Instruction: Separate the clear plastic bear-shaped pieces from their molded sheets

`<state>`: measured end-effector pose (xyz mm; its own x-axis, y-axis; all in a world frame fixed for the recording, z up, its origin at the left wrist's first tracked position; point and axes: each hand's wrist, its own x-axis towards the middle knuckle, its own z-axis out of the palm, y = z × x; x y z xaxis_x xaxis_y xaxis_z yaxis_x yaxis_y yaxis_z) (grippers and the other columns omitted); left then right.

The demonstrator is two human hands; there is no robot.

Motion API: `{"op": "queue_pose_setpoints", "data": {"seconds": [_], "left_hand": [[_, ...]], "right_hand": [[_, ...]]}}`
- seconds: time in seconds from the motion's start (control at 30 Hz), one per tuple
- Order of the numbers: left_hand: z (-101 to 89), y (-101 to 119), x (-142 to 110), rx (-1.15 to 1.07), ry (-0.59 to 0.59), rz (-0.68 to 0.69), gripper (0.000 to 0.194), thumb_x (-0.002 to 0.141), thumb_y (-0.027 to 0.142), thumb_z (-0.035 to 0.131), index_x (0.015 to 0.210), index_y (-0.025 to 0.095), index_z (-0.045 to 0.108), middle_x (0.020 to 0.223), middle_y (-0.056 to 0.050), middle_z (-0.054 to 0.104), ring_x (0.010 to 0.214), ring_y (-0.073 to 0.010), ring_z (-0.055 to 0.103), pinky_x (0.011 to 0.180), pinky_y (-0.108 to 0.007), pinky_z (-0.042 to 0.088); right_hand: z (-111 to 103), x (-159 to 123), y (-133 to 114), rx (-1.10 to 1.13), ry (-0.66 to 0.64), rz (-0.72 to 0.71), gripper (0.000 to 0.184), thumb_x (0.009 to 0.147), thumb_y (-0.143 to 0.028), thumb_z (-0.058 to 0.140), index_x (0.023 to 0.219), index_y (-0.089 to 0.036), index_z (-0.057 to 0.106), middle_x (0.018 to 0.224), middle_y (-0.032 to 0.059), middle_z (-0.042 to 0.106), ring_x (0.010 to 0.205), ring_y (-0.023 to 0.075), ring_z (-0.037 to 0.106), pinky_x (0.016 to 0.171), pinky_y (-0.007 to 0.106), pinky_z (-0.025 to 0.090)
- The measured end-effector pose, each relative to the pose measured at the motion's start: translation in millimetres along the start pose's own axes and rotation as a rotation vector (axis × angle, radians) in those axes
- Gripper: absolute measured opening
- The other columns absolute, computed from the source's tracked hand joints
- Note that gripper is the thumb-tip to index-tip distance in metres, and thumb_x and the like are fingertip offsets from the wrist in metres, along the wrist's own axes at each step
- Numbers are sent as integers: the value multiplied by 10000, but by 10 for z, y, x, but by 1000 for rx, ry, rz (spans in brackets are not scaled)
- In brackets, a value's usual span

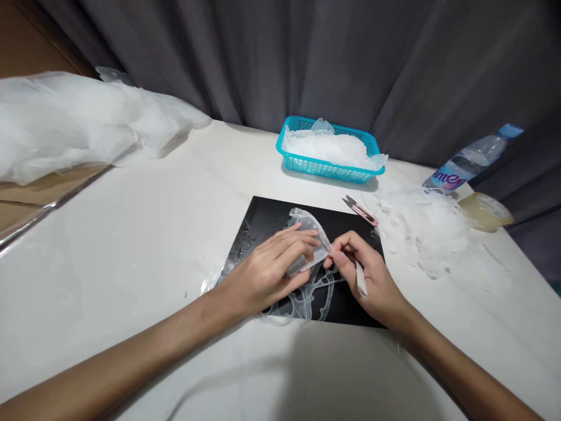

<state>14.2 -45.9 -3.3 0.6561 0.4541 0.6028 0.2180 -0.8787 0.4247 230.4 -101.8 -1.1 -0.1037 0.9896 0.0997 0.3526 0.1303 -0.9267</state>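
Note:
A thin, translucent, flexible plastic piece (pixel 322 237) with a curved edge is held over a black mat (pixel 267 213). My left hand (pixel 276 260) grips it from the left, fingers across its face and thumb along its lower edge. At the piece's right corner, the thumb and forefinger of my right hand (pixel 363 266) are pinched together. A slim whitish stick-like tool (pixel 360 279) also lies within my right hand; its kind is hidden by the fingers. Loose translucent trimmings (pixel 307 301) curl on the mat beneath both hands.
Pink-handled thread snips (pixel 360 210) lie across the mat's far right corner. Beyond are a blue basket (pixel 331 169) of translucent pieces, a pile of clear scraps (pixel 423 228), a water bottle (pixel 471 158) and a yellowish tub (pixel 486 211). A bulky white plastic bag (pixel 87 120) sits at left.

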Motion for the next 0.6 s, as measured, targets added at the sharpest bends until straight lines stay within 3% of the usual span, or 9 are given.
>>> {"op": "queue_pose_setpoints", "data": {"seconds": [0.27,0.5,0.6], "left_hand": [[24,-19,-28,-22,29,-18,149,991,92,620,1113,172,592,1096,-79,780,1278,-227,683,1171,-512,522],[33,11,-2,61,76,35,162,1003,90,634,1151,153,618,1054,-55,805,1179,-212,742,1219,-525,462],[22,47,-14,-10,62,-32,146,1014,97,613,1143,164,619,1080,-56,804,1165,-214,747,1222,-535,449]], "right_hand": [[-29,-22,2,-73,15,-37,120,1038,-355,568,1003,-243,593,796,-26,522,680,127,442,620,259,398],[-17,-15,-28,-141,-32,-45,123,1044,-338,509,991,-238,556,841,-4,556,752,150,547,694,285,461],[-10,12,2,-295,24,-86,69,997,-267,503,939,-235,522,853,5,571,761,163,560,698,299,455]]}}
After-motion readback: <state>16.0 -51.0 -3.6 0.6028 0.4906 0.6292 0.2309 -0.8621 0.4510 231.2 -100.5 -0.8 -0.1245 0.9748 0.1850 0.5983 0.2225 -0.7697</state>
